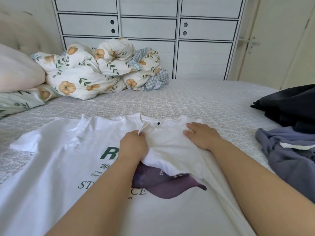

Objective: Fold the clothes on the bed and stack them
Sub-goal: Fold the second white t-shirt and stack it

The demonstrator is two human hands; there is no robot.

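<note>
While the left hand (134, 143) pinches the folded sleeve edge of the white T-shirt (56, 167) spread on the bed (196, 101), the right hand (201, 135) presses flat (fingers straight); letting go early could undo the fold.

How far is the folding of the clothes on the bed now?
Done: no folded stack is visible. In hand: the white T-shirt lies spread out, its right side folded inward; the left hand pinches that flap and the right hand presses it flat. Left: the blue-grey garment and dark clothes lie unfolded.
</note>
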